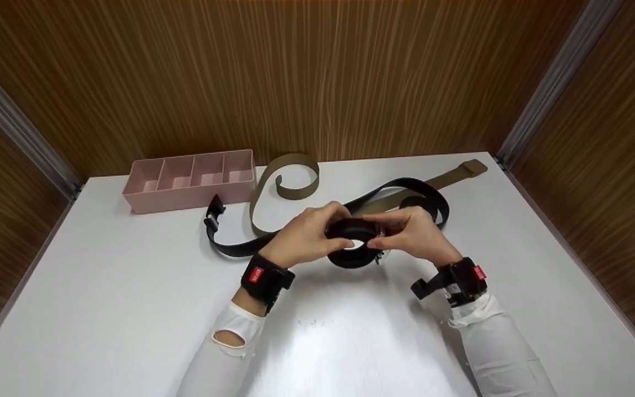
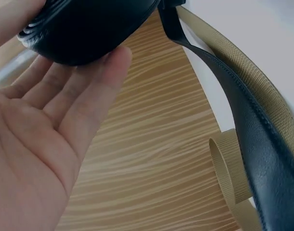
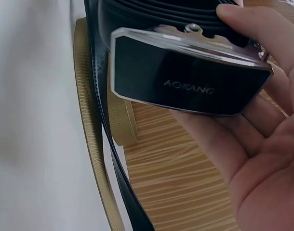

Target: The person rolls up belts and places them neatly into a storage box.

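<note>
A coiled black belt (image 1: 349, 259) is held between both hands over the table. My left hand (image 1: 307, 236) grips its left side, thumb at the inner opening and fingers around the outer turns. On the other side my right hand (image 1: 414, 236) pinches the coil, with a thumb over the layered edges. The belt's buckle (image 3: 185, 77), a dark plate framed in silver metal and marked AOKANG, faces the right wrist camera, with fingers behind it. A second black belt (image 1: 235, 251) lies loose behind the hands, over a tan webbing belt (image 1: 444, 181).
At the back left stands a pink tray (image 1: 202, 197) with several compartments. The second belt's metal-fitted end (image 1: 213, 218) lies in front of it, and the tan belt curls beside it. Wood-grain panels (image 1: 317, 82) enclose the white table (image 1: 130, 309) at the back and sides.
</note>
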`<state>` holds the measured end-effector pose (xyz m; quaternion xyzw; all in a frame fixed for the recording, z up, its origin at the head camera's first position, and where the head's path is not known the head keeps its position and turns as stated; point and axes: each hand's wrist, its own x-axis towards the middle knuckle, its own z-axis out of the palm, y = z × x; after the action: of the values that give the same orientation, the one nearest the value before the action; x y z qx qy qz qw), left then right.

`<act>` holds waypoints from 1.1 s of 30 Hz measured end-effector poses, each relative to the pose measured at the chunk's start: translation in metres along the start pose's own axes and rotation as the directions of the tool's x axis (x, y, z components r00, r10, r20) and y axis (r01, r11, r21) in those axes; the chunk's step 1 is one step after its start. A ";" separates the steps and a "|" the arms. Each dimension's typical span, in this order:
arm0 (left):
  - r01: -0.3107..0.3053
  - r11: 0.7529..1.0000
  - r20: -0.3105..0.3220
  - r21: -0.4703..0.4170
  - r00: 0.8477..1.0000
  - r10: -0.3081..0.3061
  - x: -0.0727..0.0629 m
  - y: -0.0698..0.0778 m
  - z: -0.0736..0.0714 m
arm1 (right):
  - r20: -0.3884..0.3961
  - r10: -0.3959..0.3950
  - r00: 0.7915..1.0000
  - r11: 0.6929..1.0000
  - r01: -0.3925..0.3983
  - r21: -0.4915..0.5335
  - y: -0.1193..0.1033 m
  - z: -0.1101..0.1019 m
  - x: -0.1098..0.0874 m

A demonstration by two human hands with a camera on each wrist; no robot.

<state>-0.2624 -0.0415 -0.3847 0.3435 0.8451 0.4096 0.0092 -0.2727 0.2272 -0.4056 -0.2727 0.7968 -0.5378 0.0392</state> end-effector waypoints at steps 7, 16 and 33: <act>-0.032 0.996 0.051 0.088 0.998 0.028 -0.003 0.003 0.001 | 0.104 0.061 0.993 0.998 -0.059 -0.027 -0.002 0.004 0.001; -0.132 0.974 0.058 0.182 0.991 0.123 -0.012 -0.005 0.008 | 0.152 0.089 0.984 0.995 -0.080 -0.063 -0.002 0.013 0.003; -0.046 0.996 -0.388 0.080 0.919 0.073 -0.038 -0.034 -0.027 | -0.236 -0.022 0.971 0.968 0.079 0.237 0.009 0.029 0.006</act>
<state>-0.2613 -0.0968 -0.4009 0.2807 0.8329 0.4401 -0.1837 -0.2714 0.2020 -0.4247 -0.2214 0.7162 -0.6610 -0.0346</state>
